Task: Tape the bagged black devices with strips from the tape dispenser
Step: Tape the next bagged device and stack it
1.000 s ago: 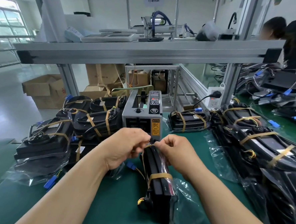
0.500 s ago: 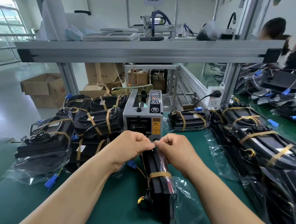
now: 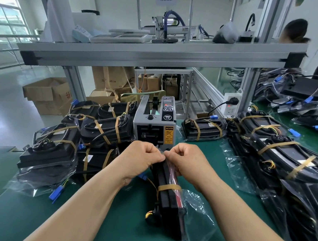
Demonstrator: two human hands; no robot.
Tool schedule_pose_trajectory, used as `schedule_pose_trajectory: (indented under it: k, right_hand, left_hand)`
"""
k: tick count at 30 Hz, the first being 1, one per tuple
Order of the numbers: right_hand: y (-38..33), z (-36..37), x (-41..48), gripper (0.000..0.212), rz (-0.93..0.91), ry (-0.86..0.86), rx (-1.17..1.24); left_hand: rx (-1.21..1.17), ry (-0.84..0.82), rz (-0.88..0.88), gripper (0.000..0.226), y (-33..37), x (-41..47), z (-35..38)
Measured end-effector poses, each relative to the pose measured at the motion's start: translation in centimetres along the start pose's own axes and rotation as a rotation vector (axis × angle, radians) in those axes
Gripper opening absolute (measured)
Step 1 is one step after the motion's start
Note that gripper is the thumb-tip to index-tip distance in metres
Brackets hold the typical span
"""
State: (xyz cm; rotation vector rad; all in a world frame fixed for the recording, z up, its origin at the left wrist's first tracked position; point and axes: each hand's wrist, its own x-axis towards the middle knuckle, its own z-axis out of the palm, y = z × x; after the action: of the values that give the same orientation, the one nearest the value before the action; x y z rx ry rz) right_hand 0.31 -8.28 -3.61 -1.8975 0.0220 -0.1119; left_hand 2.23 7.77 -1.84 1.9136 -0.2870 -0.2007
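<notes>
A black device in a clear plastic bag [image 3: 170, 201] stands on edge on the green table [image 3: 111, 220], one tan tape strip around its middle. My left hand [image 3: 142, 158] and my right hand [image 3: 185, 161] meet at its far end and pinch the bag's plastic there, fingers curled. The grey tape dispenser [image 3: 154, 123] stands directly behind my hands. What lies between my fingertips is hidden.
Taped bagged devices are stacked at the left [image 3: 63, 144], behind the dispenser at right [image 3: 204, 129], and along the right side [image 3: 282, 156]. An aluminium shelf frame [image 3: 158, 53] runs overhead. Cardboard boxes [image 3: 48, 95] sit on the floor beyond. A person stands at far right.
Both hands have shifted slightly away from me toward the dispenser and drawn closer together on the bag's far end. The device has barely moved.
</notes>
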Motion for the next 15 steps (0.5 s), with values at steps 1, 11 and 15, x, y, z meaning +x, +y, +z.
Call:
schedule_pose_trajectory:
  k: [1,11,15]
  right_hand:
    - [0.0,0.0,0.0,0.021,0.000,0.000,-0.001]
    - [-0.2,-0.2,0.0,0.023,0.011,-0.003,-0.026]
    - [-0.2,-0.1,0.0,0.024,0.018,-0.022,-0.009]
  left_hand:
    - [0.006,0.010,0.007,0.024,0.0,-0.1,0.0]
    - [-0.072,0.210,-0.061,0.014,-1.2,-0.3,1.9]
    - [-0.112,0.331,-0.080,0.009,-1.0,0.0,2.7]
